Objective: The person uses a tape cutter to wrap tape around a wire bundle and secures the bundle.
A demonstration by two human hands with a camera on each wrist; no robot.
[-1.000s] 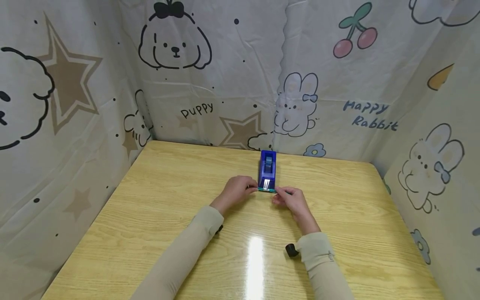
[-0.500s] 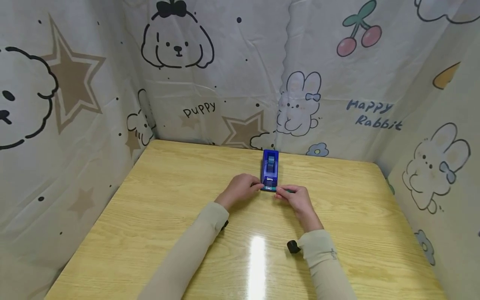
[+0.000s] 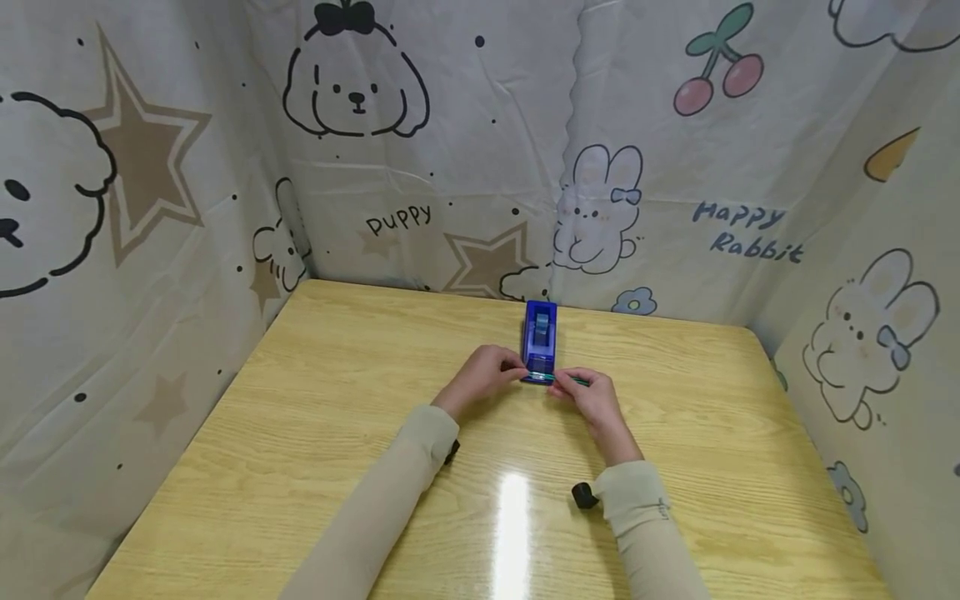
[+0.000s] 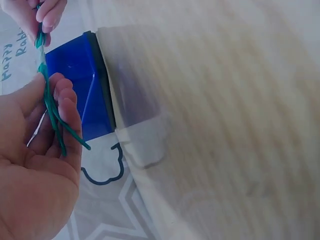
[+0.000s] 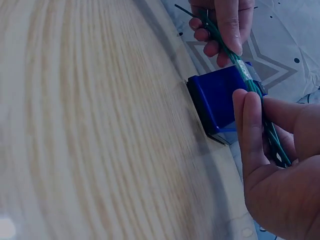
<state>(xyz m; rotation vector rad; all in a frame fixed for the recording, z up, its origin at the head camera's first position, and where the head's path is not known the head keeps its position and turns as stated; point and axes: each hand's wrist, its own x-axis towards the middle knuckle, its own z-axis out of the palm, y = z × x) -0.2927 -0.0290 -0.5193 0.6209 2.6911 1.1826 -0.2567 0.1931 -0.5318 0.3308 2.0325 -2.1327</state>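
Note:
A bundle of thin green wires [image 5: 270,127] spans both hands, with a band of clear tape [image 5: 244,71] round its middle. My left hand [image 3: 483,375] pinches one end between thumb and fingers; loose wire ends trail across its palm in the left wrist view. The other end is pinched by my right hand [image 3: 592,400], and wires run on through that palm in the right wrist view. Just beyond the fingertips stands a blue tape dispenser [image 3: 528,333] with a roll of tape [image 3: 542,325] in it. Whether the bundle touches the dispenser's front end, I cannot tell.
The dispenser is near the back edge of a wooden table [image 3: 360,350]. A printed cloth [image 3: 465,108] hangs behind the table and at both sides. A black wrist camera [image 3: 583,496] sits at the right cuff.
The bright shiny patch at the dispenser's front end has faded from view. Both hands keep their pinch on the wires, with only slight movement. The head view has shifted a little.

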